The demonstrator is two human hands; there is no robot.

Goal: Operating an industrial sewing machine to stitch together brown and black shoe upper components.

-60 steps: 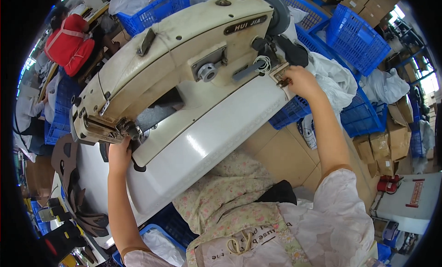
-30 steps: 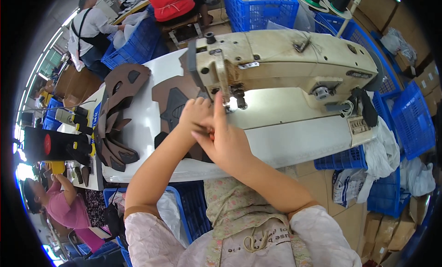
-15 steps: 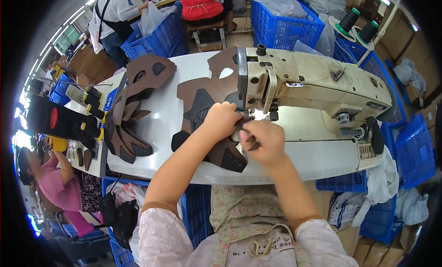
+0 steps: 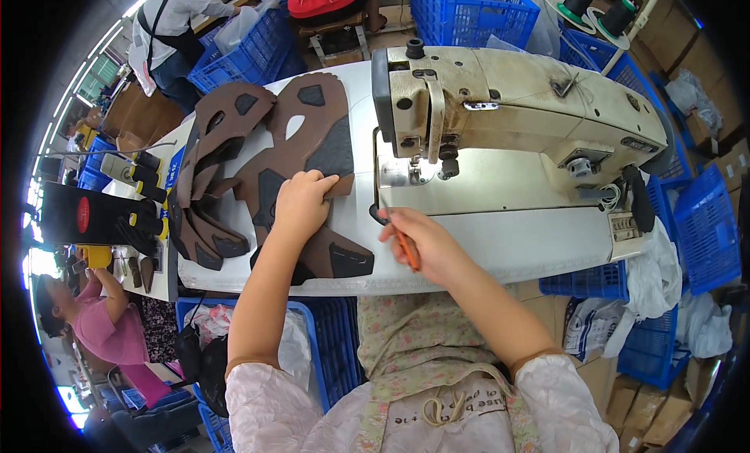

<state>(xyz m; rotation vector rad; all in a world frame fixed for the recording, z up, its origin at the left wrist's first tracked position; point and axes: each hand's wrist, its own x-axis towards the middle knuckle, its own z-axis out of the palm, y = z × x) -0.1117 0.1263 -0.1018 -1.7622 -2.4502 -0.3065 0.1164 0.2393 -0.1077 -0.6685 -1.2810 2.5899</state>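
My left hand (image 4: 302,205) rests on a brown cut piece with black patches (image 4: 316,152), shaped like a shoe upper, its fingers closed over the edge. The piece lies left of the sewing machine (image 4: 516,101), clear of the needle area. In my right hand (image 4: 422,242) is a slim tool with an orange handle (image 4: 407,250); its front end is partly hidden by my fingers. That hand is just in front of the machine's metal plate (image 4: 394,176). A pile of similar brown pieces (image 4: 209,179) lies at the left of the white table.
Black thread cones (image 4: 617,19) stand at the far right. Blue crates (image 4: 474,19) are behind the table, with another crate (image 4: 336,351) below its front edge. A person in pink (image 4: 94,312) works at the left; others are at the back.
The brown piece has come out from under the machine head and shifted left with my left hand. My right hand has moved left and now shows the orange-handled tool.
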